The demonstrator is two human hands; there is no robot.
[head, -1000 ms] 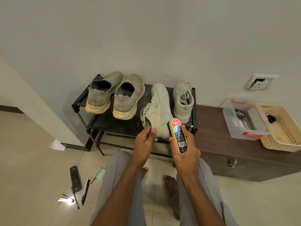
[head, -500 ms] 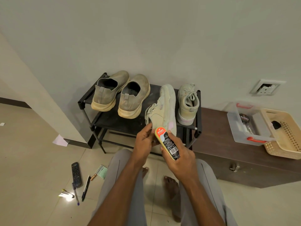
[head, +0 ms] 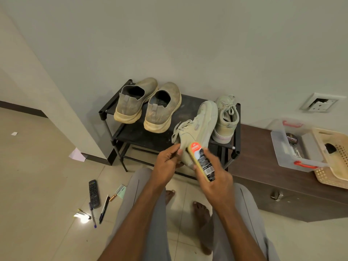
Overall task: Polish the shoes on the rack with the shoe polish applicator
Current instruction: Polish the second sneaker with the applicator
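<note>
Rack [head: 109,112], left end: pair of slip-on shoes [head: 146,106], heels outward. Front edge, right of centre: left hand [head: 167,162] grips tilted lace-up sneaker [head: 197,129] at its heel. Right hand [head: 214,178] curls round shoe polish applicator [head: 202,161], pressed against that sneaker. Right end: second sneaker [head: 226,117], upright.

Dim, even indoor light with a greenish cast; a bright glare spot [head: 81,217] burns on the glossy floor tiles [head: 37,176]. Wide-angle distortion bends the edges; the right hand [head: 214,178] shows slight motion blur.
</note>
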